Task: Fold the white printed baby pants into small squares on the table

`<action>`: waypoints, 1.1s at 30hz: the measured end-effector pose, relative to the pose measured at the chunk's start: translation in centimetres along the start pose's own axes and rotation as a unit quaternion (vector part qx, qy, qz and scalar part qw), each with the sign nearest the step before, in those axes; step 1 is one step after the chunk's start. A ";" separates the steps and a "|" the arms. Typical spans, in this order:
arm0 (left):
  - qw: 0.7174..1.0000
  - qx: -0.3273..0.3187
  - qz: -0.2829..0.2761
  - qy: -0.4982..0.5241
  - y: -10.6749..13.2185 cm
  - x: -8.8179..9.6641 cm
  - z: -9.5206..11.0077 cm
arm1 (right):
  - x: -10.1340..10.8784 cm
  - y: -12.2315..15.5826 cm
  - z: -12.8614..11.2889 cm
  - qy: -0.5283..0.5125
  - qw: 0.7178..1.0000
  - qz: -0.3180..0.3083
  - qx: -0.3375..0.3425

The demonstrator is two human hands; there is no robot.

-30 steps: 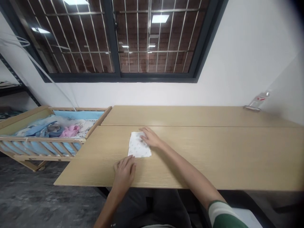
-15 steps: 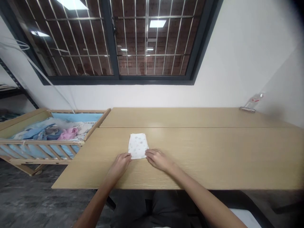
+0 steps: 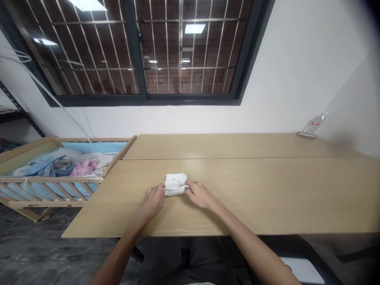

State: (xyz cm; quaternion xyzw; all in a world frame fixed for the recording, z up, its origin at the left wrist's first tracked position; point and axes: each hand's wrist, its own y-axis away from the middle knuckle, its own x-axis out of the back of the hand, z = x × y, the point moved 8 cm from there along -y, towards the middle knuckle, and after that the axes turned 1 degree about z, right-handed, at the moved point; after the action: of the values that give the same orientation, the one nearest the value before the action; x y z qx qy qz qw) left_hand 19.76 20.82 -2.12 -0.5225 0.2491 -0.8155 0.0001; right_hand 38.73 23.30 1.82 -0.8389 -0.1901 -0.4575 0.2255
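A small white cloth with a faint grey print (image 3: 175, 183) lies on the light wood table (image 3: 246, 186), folded into a thick, short bundle. My left hand (image 3: 152, 202) is at the cloth's left end, its fingertips pinching the fold. My right hand (image 3: 200, 194) grips the right end in the same way. The two hands face each other, and the cloth's lower edge rolls up between them. A narrow strip of cloth runs across the front of the bundle.
A wooden crib (image 3: 59, 179) with pale blue padding and heaped clothes stands beyond the table's left end. A clear plastic bottle (image 3: 311, 126) lies at the far right corner. A barred window (image 3: 139, 51) fills the wall behind.
The flat rectangular cloth is now folded up into a shorter, thicker bundle. Both hands have closed on its ends. The view has shifted slightly.
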 end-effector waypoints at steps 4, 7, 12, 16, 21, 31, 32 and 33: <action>1.000 0.019 0.010 -0.005 -3.2 0.4 -1.1 | 0.7 -2.3 1.5 -0.037 0.999 0.013 -0.036; 0.999 0.045 0.015 -0.018 -5.5 0.1 -1.9 | 0.8 -4.2 2.8 -0.038 0.997 0.028 -0.057; 0.992 0.109 0.026 -0.055 -7.9 -1.7 -3.0 | 0.0 -6.4 5.0 -0.019 0.993 0.068 -0.090; 0.986 0.139 0.030 -0.084 -8.3 -3.1 -3.4 | -1.7 -6.9 6.7 -0.001 0.991 0.071 -0.118; 0.985 0.139 0.046 -0.090 -7.9 -3.3 -3.4 | -2.3 -6.7 7.7 -0.011 0.986 0.093 -0.137; 0.998 -0.023 0.059 -0.002 -6.7 -4.6 0.4 | -3.1 -5.0 -0.5 0.118 0.980 0.136 0.080; 0.998 -0.034 0.048 0.003 -6.6 -5.0 0.6 | -3.8 -5.1 -0.3 0.128 0.983 0.115 0.070; 0.999 -0.039 0.038 0.001 -6.4 -5.4 0.7 | -4.5 -5.2 -0.1 0.137 0.984 0.094 0.062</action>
State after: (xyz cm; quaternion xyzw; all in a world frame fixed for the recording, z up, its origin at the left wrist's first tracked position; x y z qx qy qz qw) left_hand 24.48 27.58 -3.82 -0.5112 0.3000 -0.8053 0.0103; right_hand 33.67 27.01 -0.92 -0.7667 -0.1053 -0.5323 0.3430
